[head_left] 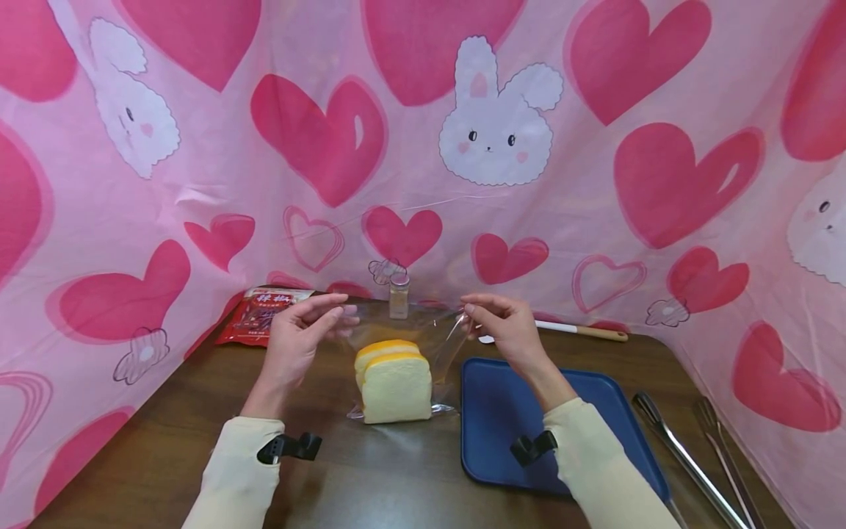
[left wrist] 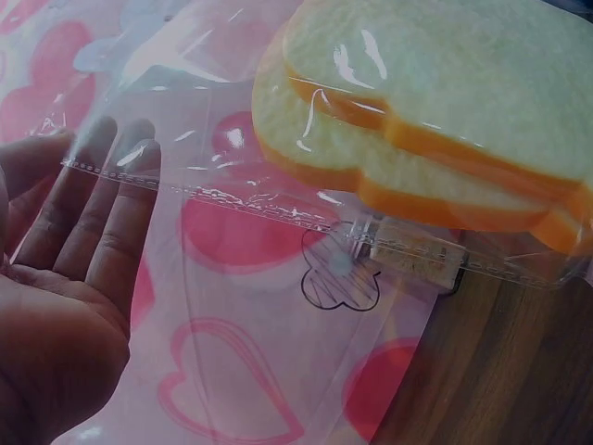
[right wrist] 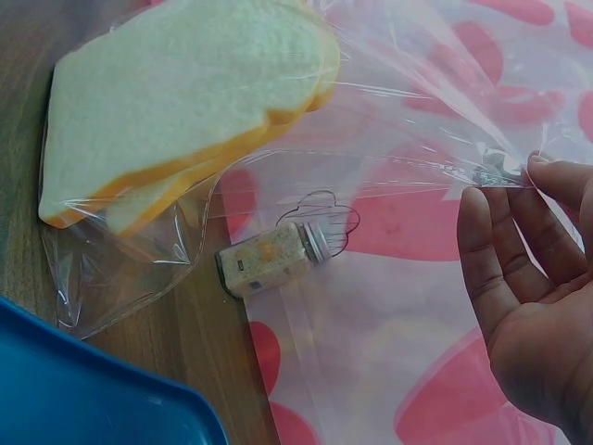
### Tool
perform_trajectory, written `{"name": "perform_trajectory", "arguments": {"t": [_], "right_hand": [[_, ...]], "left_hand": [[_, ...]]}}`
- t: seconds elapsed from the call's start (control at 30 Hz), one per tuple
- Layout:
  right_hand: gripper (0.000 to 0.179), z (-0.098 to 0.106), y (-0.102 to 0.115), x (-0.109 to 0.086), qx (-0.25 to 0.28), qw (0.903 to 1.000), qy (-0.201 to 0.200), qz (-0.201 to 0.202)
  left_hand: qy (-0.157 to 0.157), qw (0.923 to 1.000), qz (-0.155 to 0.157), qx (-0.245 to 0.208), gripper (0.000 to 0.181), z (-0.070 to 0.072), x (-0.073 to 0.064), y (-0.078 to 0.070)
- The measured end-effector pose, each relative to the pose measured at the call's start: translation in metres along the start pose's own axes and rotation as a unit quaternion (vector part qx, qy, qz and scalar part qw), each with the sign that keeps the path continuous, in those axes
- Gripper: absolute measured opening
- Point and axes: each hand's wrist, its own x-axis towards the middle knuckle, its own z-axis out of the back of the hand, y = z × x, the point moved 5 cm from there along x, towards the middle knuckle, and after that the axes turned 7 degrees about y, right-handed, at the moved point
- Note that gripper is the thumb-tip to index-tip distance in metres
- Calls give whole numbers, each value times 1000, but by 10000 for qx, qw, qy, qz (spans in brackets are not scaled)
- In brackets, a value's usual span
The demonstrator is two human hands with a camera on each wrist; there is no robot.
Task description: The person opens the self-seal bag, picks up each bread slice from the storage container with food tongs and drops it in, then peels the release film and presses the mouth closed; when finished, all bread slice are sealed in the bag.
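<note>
Two thick bread slices [head_left: 396, 389] with orange crusts stand upright inside a clear plastic bag [head_left: 448, 342], one behind the other. My left hand [head_left: 297, 338] pinches the bag's upper left corner, with several fingers straight behind the film in the left wrist view. At the upper right corner, my right hand [head_left: 507, 330] pinches the film between thumb and fingers. The bag's top edge is stretched between both hands. In the right wrist view the gathered plastic [right wrist: 500, 169] meets the thumb and fingertips.
A small seasoning jar [head_left: 399, 296] stands behind the bag. At the back left lies a red packet [head_left: 254, 316]. A blue tray [head_left: 502, 426] is on the right, with metal tongs [head_left: 687, 455] beside it and a wooden-handled utensil [head_left: 588, 332] behind it.
</note>
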Motion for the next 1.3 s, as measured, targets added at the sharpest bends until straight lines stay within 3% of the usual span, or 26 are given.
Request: {"name": "perform_trajectory", "arguments": {"t": [0.17,0.33,0.53,0.9,1.3], "right_hand": [[21,1,1,-5,41,10000,46,-8],[31,2,3,-11,11,9999,91,-58],[23,5,3,-18,24,9999,147,-76],[21,6,7,-30,154,9997,169,-52],[29,4,11,-32,300,9993,235,-2]], "left_hand": [[-24,10000,-41,-31,29,-4,-7,-3],[-78,9993,-324,-195,24,-9,-15,-8],[-65,9981,-516,-330,20,-15,-24,-12],[-448,9985,-292,148,17,-21,-40,-18],[-382,9971,-142,650,20,-22,-45,-24]]}}
